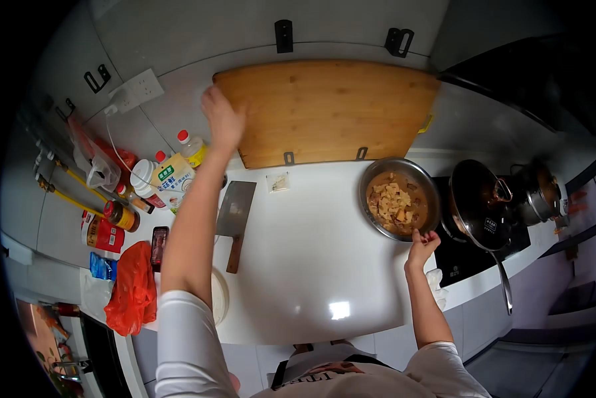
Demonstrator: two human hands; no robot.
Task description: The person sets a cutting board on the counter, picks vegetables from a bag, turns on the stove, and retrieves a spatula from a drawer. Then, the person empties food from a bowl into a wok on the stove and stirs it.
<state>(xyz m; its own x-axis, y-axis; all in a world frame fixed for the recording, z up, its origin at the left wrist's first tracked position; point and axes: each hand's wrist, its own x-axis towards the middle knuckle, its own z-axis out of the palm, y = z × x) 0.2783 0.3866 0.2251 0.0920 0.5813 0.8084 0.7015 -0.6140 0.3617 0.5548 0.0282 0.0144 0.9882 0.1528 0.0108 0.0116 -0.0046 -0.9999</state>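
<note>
My left hand [223,121] is raised at the left edge of a large wooden cutting board [331,109], which leans upright against the wall. Motion smears its fingers, so I cannot tell whether they grip the board. Low on its right side, a round metal bowl [366,213] meets my right hand [423,249], whose fingers are closed at the rim. Inside the bowl lie pale, chopped chunks of food [393,201] in brown liquid. A cleaver [235,215] rests flat on the white counter below my left hand, beside a small clear packet [278,183].
On the right, a lidded black pan [480,205] sits on a cooktop [454,259], with a pot [538,192] beyond it. Bottles [192,147], a sauce jar [122,215], a phone [158,247] and a red plastic bag [132,290] crowd the left side.
</note>
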